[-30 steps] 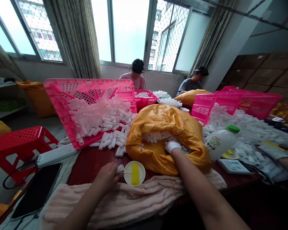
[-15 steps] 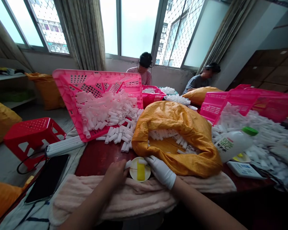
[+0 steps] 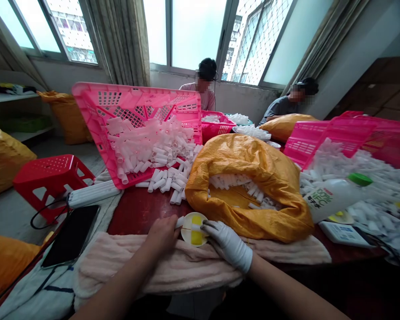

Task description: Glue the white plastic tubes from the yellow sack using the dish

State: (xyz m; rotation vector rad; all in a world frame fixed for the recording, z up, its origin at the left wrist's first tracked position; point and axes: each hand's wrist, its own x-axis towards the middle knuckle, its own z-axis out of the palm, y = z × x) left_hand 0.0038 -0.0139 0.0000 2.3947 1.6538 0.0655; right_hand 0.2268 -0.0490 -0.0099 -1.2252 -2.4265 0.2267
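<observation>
A small round plate (image 3: 194, 229) with a yellow strip on it sits on the red table edge, between my hands. My left hand (image 3: 162, 235), bare, is shut on a white plastic tube (image 3: 179, 222) at the plate's left rim. My right hand (image 3: 227, 244) wears a white glove (image 3: 228, 243), and its fingertips reach over the plate's right rim. They seem to pinch a short white piece (image 3: 195, 227). Just behind that hand lies a yellow woven sack (image 3: 250, 178), its open mouth showing white tubes (image 3: 233, 183).
A tilted pink crate (image 3: 136, 100) holds a heap of white tubes, with more spilled on the red tabletop (image 3: 136, 211). Further right are pink crates, a tube pile, a plastic bottle (image 3: 336, 198) and a white scale (image 3: 343, 234). A pink towel (image 3: 160, 266), a black phone (image 3: 70, 235) and co-workers (image 3: 203, 84) are nearby.
My gloved right hand has moved from the sack's mouth down to the plate. My left hand stays at the plate's left rim. The whole view has tilted slightly.
</observation>
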